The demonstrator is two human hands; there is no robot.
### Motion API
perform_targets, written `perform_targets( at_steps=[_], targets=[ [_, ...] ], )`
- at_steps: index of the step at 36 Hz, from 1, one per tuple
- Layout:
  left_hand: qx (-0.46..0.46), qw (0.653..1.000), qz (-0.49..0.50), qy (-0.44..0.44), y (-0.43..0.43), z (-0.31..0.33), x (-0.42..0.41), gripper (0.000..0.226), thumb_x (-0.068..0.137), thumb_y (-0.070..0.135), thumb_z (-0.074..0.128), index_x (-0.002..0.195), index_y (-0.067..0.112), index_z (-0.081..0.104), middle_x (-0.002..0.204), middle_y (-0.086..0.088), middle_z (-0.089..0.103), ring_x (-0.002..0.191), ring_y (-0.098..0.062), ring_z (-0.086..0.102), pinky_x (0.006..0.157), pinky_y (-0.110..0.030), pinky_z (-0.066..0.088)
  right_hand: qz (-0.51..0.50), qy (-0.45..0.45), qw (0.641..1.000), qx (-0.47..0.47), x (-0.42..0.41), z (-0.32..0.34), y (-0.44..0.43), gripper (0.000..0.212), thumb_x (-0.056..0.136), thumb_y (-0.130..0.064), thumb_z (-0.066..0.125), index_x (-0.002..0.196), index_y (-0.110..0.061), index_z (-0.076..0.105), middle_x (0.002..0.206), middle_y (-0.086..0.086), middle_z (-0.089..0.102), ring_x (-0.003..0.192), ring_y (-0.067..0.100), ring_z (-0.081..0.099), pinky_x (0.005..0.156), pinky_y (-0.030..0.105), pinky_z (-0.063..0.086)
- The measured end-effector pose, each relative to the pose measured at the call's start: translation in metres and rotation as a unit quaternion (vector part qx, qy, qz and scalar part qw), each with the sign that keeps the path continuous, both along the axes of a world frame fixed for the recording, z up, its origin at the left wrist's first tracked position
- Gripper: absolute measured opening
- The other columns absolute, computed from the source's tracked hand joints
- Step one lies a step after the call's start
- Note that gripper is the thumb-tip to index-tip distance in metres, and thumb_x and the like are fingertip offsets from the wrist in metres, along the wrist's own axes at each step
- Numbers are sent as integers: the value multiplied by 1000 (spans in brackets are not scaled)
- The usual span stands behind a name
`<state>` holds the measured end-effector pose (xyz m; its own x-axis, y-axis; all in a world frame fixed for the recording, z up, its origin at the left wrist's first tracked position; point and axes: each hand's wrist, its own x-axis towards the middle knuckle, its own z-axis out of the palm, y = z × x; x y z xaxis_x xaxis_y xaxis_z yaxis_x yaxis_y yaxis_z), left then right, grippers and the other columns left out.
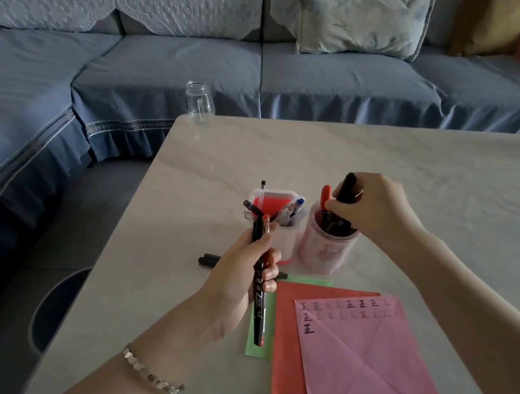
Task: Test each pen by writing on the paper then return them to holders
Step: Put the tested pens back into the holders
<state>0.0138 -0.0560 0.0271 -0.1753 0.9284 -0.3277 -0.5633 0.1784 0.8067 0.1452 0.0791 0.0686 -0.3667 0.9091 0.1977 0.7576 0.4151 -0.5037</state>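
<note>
Head view. We see the left hand (pixel 239 276) with its fingers curled round a bundle of slim pens (pixel 259 316), black and red barrels held nearly upright above the table, just in front of a square white plastic holder (pixel 283 239) that contains clear-barrelled pens and shows a red inner face. The right hand (pixel 374 210) pinches a thick black marker (pixel 347 188) over the mouth of a round, translucent pink cup (pixel 323 249), in which a red-capped pen (pixel 325 199) and dark pens stand; we cannot tell whether the marker's lower end is inside. A pink sheet (pixel 363 363), creased and marked with rows of written characters, overlaps a red sheet (pixel 287 340) and a green one (pixel 259 350) on the smooth, marble-patterned table (pixel 412 166). A black pen (pixel 209 260) lies flat beside the holders. A clear glass jar (pixel 199 103) stands at the far corner.
</note>
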Motion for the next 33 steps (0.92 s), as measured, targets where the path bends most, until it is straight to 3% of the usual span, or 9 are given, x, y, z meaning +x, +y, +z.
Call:
perform_targets(
  at_steps=[5, 9, 13, 16, 18, 23, 27, 30, 33],
  targets=[
    [-11, 999, 26, -25, 2, 2, -1, 27, 99, 15, 30, 100, 16, 56, 58, -1, 43, 46, -10, 31, 47, -21, 23, 16, -81, 994, -68, 6, -7, 1, 32, 73, -37, 73, 94, -14, 69, 89, 5, 68, 83, 23, 60, 71, 35, 51],
    [15, 996, 14, 85, 1, -2, 0, 23, 98, 5, 34, 91, 14, 54, 64, 0, 48, 51, -9, 40, 48, -19, 33, -8, 12, 999, 42, 14, -3, -20, 50, 78, -47, 63, 119, -17, 57, 107, -2, 59, 97, 15, 51, 77, 26, 38],
    [66, 976, -14, 208, -3, 1, 8, 12, 96, 4, 43, 88, 10, 50, 70, -2, 49, 56, -8, 41, 53, -19, 35, 41, 163, 985, -24, 12, 12, -59, 33, 73, -52, 58, 95, -28, 60, 71, -3, 59, 60, 7, 50, 54, 17, 41],
    [117, 957, -52, 262, -1, 6, 16, 3, 95, 12, 49, 92, 12, 49, 66, 6, 53, 55, -4, 42, 54, -16, 35, 83, 137, 976, -145, 7, 7, -75, 26, 73, -48, 64, 91, -32, 57, 72, -2, 62, 57, 7, 55, 52, 17, 43],
    [139, 948, -71, 278, 1, 10, 20, 4, 96, 6, 44, 96, 10, 46, 58, 16, 55, 52, 3, 45, 54, -11, 37, 76, 176, 966, -173, 5, 3, -77, 17, 76, -36, 68, 86, -26, 59, 72, 0, 65, 55, 13, 59, 52, 24, 46],
    [157, 930, -94, 319, 2, 19, 24, 12, 96, 3, 43, 95, 15, 42, 61, 17, 61, 59, 6, 55, 60, -10, 42, 46, 275, 933, -227, 6, 4, -73, 17, 87, -22, 59, 78, -10, 67, 54, 2, 60, 38, 6, 46, 43, 17, 42],
    [116, 954, -36, 274, 4, 16, 19, 19, 96, 34, 42, 91, 15, 42, 77, 6, 62, 72, -6, 56, 66, -18, 43, 45, 323, 933, -154, 10, 9, -72, 15, 90, -18, 53, 79, -14, 63, 55, 1, 62, 38, 3, 46, 42, 13, 40],
    [153, 946, 69, 279, 11, 21, 8, 13, 101, 21, 37, 92, 21, 46, 82, -1, 65, 71, -8, 55, 64, -23, 38, 46, 408, 911, -42, 16, 20, -68, 14, 89, -15, 53, 78, -21, 57, 63, -5, 66, 47, 5, 55, 48, 12, 43],
    [239, 911, 157, 296, 18, 34, -5, 15, 99, 15, 34, 98, 20, 48, 89, 0, 64, 79, -8, 62, 69, -19, 47, 69, 367, 918, 130, 23, 27, -61, 7, 89, -23, 50, 87, -18, 55, 71, -5, 63, 59, 6, 61, 57, 16, 48]
  ],
)
